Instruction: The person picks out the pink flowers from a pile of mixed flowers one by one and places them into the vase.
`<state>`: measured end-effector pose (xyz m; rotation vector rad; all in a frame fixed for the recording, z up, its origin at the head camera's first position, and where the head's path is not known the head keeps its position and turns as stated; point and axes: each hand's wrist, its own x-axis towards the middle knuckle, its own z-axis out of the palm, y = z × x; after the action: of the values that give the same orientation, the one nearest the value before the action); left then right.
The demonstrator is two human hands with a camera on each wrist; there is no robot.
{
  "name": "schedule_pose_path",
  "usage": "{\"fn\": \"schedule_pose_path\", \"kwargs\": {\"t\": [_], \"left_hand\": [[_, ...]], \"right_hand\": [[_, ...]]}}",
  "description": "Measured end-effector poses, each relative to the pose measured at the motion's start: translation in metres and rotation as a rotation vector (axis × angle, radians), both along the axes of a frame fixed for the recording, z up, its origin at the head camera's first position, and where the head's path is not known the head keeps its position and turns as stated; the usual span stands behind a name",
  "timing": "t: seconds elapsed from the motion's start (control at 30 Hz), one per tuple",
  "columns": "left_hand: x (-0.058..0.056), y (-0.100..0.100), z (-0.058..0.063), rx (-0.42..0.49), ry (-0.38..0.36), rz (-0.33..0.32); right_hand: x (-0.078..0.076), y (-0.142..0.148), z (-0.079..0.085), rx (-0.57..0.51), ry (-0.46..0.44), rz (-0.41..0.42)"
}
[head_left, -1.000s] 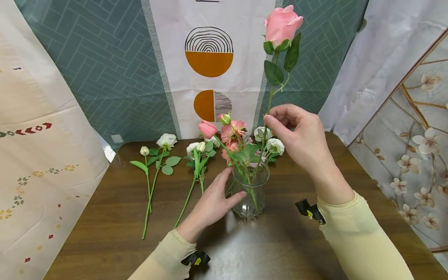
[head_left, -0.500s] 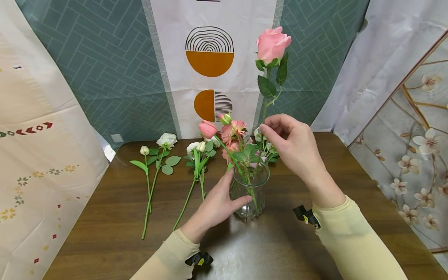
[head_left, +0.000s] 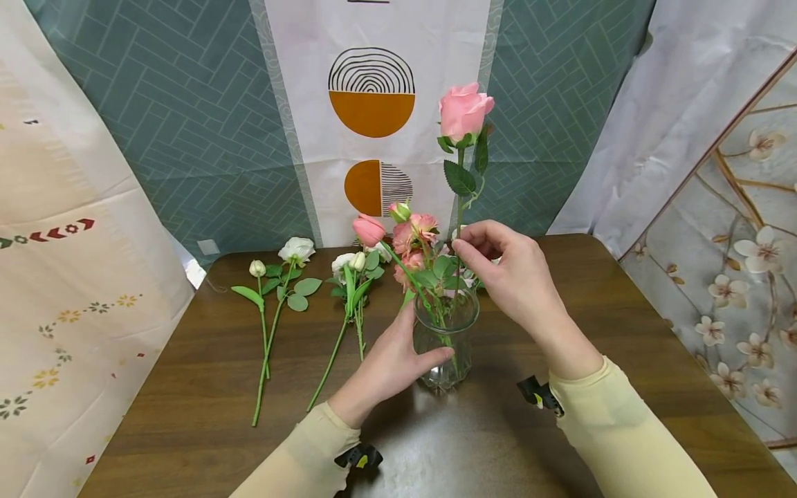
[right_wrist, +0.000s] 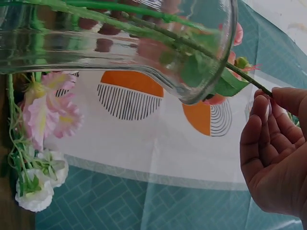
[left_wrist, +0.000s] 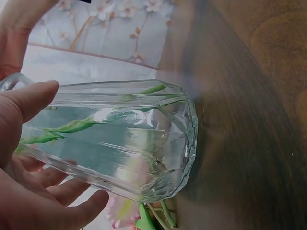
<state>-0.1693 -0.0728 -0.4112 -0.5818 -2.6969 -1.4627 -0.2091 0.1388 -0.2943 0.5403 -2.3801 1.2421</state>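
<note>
My right hand (head_left: 512,273) pinches the stem of a tall pink rose (head_left: 464,114) between thumb and fingertips. The rose stands upright, its lower stem inside a clear glass vase (head_left: 443,360). In the right wrist view the dark stem (right_wrist: 247,78) crosses the vase's rim. My left hand (head_left: 392,363) holds the vase from its left side, thumb in front and fingers round the far side; the left wrist view shows the thumb (left_wrist: 41,98) against the glass. A pink tulip (head_left: 369,229) leans left out of the vase, beside a pink-green bud (head_left: 400,211) and green leaves.
On the brown table (head_left: 187,387) lie a white tulip (head_left: 257,268) and a white flower (head_left: 297,250) at left. Another white tulip (head_left: 358,261) lies nearer the vase. Pale pink (right_wrist: 50,108) and white flowers (right_wrist: 36,189) lie behind it. A patterned cloth hangs at the back.
My right hand has moved down and left, and the rose has sunk deeper into the vase and stands straighter. The left hand has shifted slightly right, closer round the vase.
</note>
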Motion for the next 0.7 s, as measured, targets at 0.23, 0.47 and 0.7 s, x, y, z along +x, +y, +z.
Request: {"fn": "schedule_pose_path", "kwargs": {"t": [0.23,0.47,0.7], "left_hand": [[-0.003,0.002,0.000,-0.027,-0.005,0.006],[-0.005,0.000,-0.002,-0.059,0.022,0.002],[-0.007,-0.001,-0.004,-0.086,0.071,-0.010]], "right_hand": [[0.001,-0.001,-0.007,0.017,-0.029,0.000],[0.002,0.000,-0.013,0.029,-0.042,0.008],[0.003,-0.001,-0.020,0.040,-0.071,0.019]]}}
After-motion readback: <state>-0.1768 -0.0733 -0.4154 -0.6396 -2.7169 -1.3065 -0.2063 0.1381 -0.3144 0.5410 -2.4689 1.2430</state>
